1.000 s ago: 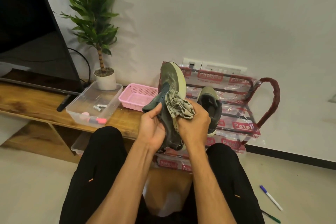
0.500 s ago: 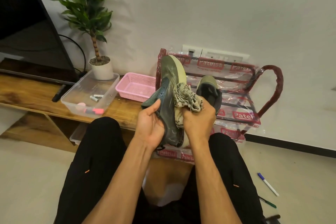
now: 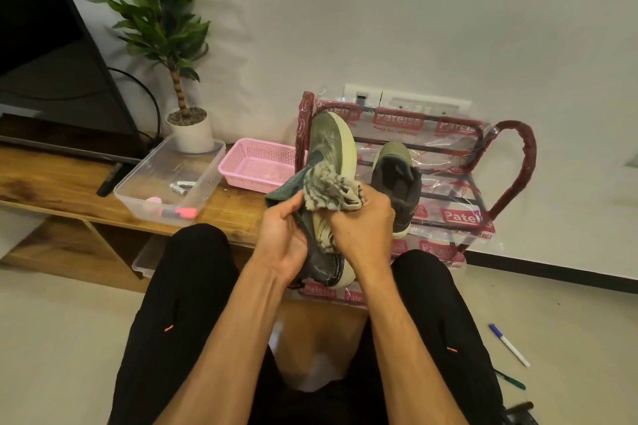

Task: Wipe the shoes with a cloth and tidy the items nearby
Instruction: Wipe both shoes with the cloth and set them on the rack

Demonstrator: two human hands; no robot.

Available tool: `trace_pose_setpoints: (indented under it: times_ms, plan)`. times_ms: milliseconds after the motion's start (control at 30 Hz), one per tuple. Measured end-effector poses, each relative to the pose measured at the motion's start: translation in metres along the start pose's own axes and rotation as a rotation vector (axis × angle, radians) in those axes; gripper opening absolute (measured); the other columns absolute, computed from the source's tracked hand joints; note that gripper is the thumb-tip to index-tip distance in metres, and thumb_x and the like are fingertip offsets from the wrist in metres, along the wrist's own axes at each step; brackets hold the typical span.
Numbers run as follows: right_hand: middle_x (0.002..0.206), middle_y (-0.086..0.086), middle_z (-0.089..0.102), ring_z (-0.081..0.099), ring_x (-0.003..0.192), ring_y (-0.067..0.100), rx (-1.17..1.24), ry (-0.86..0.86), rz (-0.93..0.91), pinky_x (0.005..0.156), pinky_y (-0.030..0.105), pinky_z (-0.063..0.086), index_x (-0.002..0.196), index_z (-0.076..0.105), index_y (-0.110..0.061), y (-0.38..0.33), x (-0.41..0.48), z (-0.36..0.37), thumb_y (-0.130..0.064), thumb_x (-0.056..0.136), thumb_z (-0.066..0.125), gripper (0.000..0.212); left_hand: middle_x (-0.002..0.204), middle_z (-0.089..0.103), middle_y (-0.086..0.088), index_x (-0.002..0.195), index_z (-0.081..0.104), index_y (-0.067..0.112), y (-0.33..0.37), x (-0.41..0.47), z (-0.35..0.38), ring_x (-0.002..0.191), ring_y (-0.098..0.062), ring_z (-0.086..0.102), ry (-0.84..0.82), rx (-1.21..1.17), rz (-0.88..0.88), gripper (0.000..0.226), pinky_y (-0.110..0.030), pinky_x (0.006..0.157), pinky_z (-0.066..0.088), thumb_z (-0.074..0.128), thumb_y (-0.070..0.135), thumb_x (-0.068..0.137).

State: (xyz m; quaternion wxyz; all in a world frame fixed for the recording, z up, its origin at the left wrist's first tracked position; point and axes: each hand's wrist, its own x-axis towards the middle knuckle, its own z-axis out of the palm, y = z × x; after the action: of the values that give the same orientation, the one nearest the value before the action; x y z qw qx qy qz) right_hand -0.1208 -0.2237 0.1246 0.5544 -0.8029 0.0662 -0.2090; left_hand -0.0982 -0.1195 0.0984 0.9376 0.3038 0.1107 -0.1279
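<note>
I am holding the olive shoe (image 3: 329, 148) in front of me, above my lap and just in front of the wrapped rack (image 3: 518, 162). Its long axis is running away from me, the toe pointing up towards the wall and the heel hanging low between my wrists. It is lying turned on its side, the pale sole edge facing right.

My left hand (image 3: 284, 245) is gripping the shoe by its collar, thumb curled over the dark lining. My right hand (image 3: 362, 231) is clenching the bunched striped cloth (image 3: 333, 191) and pressing it against the shoe's side.

The second shoe (image 3: 397, 179) is sitting on the rack just right of my hands, toe pointing at the wall and heel opening facing me.

On the wooden bench (image 3: 51, 183) to my left, the clear tub (image 3: 210, 166) is holding two small batteries (image 3: 181, 186), a pink marker (image 3: 179, 212) and a pink round piece (image 3: 153, 201) that I cannot identify. The pink basket (image 3: 248, 183) is standing just beside the tub, between it and the rack. A potted plant (image 3: 191, 133) is standing just behind the tub.

A blue-capped pen (image 3: 509, 345) and a green pen (image 3: 512, 380) are lying on the floor by my right leg.
</note>
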Motion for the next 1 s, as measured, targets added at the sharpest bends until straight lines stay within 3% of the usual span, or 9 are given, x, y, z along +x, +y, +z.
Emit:
trace_pose_setpoints:
  times_ms: [133, 267, 333, 433, 533, 633, 733, 867, 1000]
  plan:
    - [0.075, -0.005, 0.073, 0.068, 0.07, 0.009, -0.019, -0.034, 0.04, 0.058, 0.026, 0.055, 0.082, 0.074, -0.017, 0.001, 0.003, -0.001, -0.016, 0.072, 0.082, 0.013, 0.111, 0.072, -0.015, 0.12, 0.064, 0.0, -0.002, 0.001, 0.004, 0.1, -0.021, 0.07, 0.029, 0.006, 0.012, 0.031, -0.031, 0.082, 0.059, 0.042, 0.01, 0.101]
    - [0.079, -0.006, 0.069, 0.064, 0.071, 0.006, 0.003, 0.165, -0.056, 0.062, 0.013, 0.05, 0.087, 0.074, -0.013, -0.002, 0.011, 0.005, -0.002, 0.075, 0.072, 0.016, 0.114, 0.071, -0.016, 0.122, 0.065, 0.003, -0.003, 0.002, 0.009, 0.106, -0.026, 0.068, -0.014, -0.004, -0.03, 0.034, -0.039, 0.097, 0.052, 0.051, 0.013, 0.093]
    - [0.081, -0.004, 0.07, 0.065, 0.073, 0.011, -0.017, 0.201, -0.065, 0.063, 0.016, 0.051, 0.086, 0.073, -0.013, -0.002, 0.013, 0.008, -0.005, 0.075, 0.071, 0.014, 0.116, 0.07, -0.015, 0.122, 0.065, 0.003, -0.003, 0.002, 0.009, 0.109, -0.027, 0.066, -0.022, -0.012, -0.027, 0.036, -0.041, 0.101, 0.049, 0.054, 0.013, 0.089]
    - [0.075, -0.005, 0.072, 0.067, 0.071, 0.011, -0.049, 0.004, 0.045, 0.06, 0.032, 0.055, 0.081, 0.072, -0.019, -0.003, 0.011, 0.003, -0.016, 0.072, 0.08, 0.012, 0.117, 0.07, -0.016, 0.124, 0.063, 0.002, 0.001, 0.003, 0.004, 0.107, -0.025, 0.068, -0.008, -0.009, 0.001, 0.033, -0.038, 0.094, 0.054, 0.047, 0.011, 0.097]
    - [0.071, -0.013, 0.071, 0.063, 0.064, -0.007, 0.011, -0.199, 0.112, 0.055, 0.015, 0.05, 0.08, 0.075, -0.021, -0.003, 0.005, -0.002, -0.016, 0.065, 0.088, 0.021, 0.113, 0.071, -0.014, 0.124, 0.061, -0.002, 0.007, 0.003, 0.0, 0.104, -0.022, 0.069, 0.054, 0.022, 0.06, 0.031, -0.031, 0.081, 0.058, 0.043, 0.008, 0.1]
    - [0.065, -0.008, 0.069, 0.06, 0.057, 0.002, -0.045, -0.063, 0.072, 0.048, 0.018, 0.045, 0.07, 0.07, -0.017, 0.001, 0.006, 0.003, -0.015, 0.068, 0.084, 0.013, 0.121, 0.068, -0.018, 0.125, 0.062, -0.001, 0.005, 0.0, 0.002, 0.112, -0.027, 0.066, 0.033, 0.046, 0.019, 0.033, -0.037, 0.094, 0.053, 0.045, 0.009, 0.1]
    - [0.066, -0.001, 0.067, 0.06, 0.06, 0.014, -0.055, 0.101, -0.011, 0.051, 0.024, 0.046, 0.07, 0.068, -0.012, 0.002, 0.016, 0.008, -0.009, 0.074, 0.072, 0.006, 0.103, 0.074, -0.012, 0.111, 0.069, 0.006, 0.006, -0.002, 0.005, 0.094, -0.022, 0.071, -0.018, 0.069, 0.008, 0.026, -0.036, 0.086, 0.056, 0.045, 0.009, 0.099]
    - [0.074, 0.003, 0.068, 0.06, 0.064, 0.01, -0.019, 0.278, -0.042, 0.055, 0.022, 0.044, 0.075, 0.07, -0.013, 0.001, 0.031, -0.001, -0.004, 0.076, 0.066, 0.01, 0.104, 0.074, -0.012, 0.11, 0.07, 0.007, 0.004, -0.007, 0.004, 0.093, -0.023, 0.07, -0.067, 0.152, 0.028, 0.026, -0.037, 0.084, 0.056, 0.048, 0.01, 0.097]
    - [0.071, -0.006, 0.072, 0.066, 0.066, 0.001, 0.052, -0.039, 0.087, 0.057, 0.025, 0.054, 0.074, 0.073, -0.019, 0.002, 0.022, -0.014, -0.011, 0.073, 0.082, 0.012, 0.097, 0.076, -0.009, 0.104, 0.071, 0.007, 0.005, -0.006, 0.006, 0.089, -0.02, 0.072, -0.086, 0.149, 0.057, 0.027, -0.034, 0.081, 0.058, 0.044, 0.007, 0.099]
